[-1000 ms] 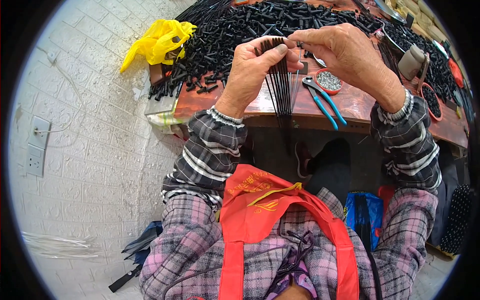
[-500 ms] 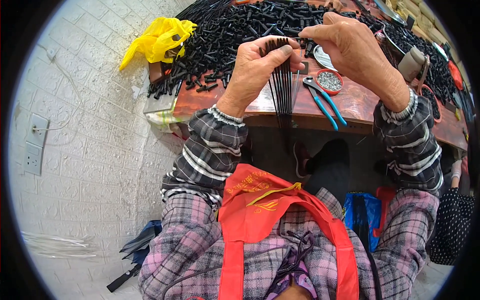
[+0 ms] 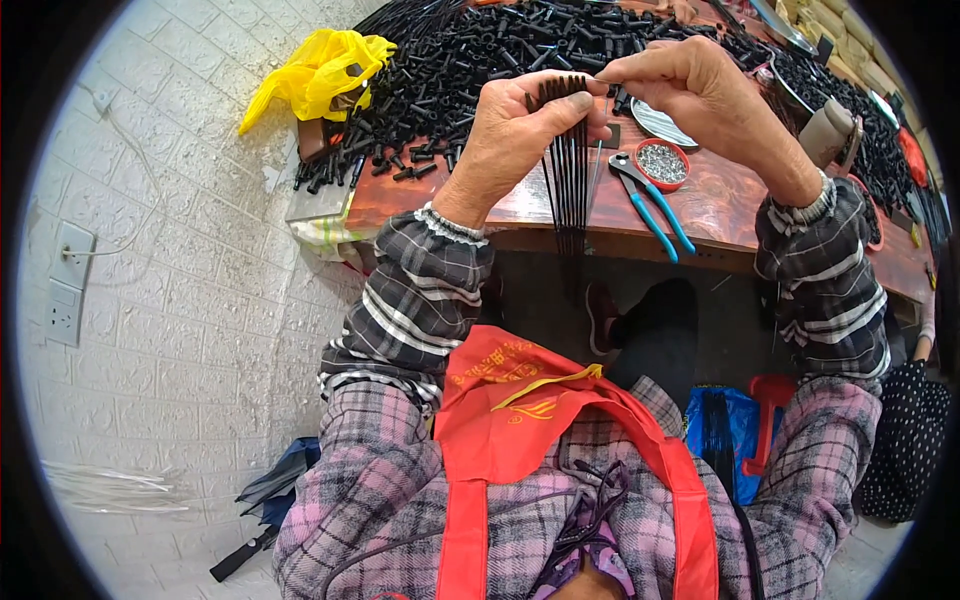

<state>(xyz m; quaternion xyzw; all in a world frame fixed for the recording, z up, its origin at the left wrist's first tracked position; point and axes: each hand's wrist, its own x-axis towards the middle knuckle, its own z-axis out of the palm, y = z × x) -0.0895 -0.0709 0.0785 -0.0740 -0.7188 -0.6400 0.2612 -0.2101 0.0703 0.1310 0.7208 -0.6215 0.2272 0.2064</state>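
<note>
Left hand [image 3: 530, 115] is gripping black rods [image 3: 568, 180]; right hand [image 3: 695, 90] is pinching, contents unclear, seemingly working their far tips, next needing steadiness.

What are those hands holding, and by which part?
The left grip holds a bunch of thin black rods near their upper ends. Whether the right grip pinches anything is too small to tell.

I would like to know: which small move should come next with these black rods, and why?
Perhaps the left grip should tighten gently on the black rods: their upper ends fan apart, their lower ends hang unsupported, and the right grip is close beside the tops, so a nudge might disturb them. What it pinches is too small to tell.
</note>
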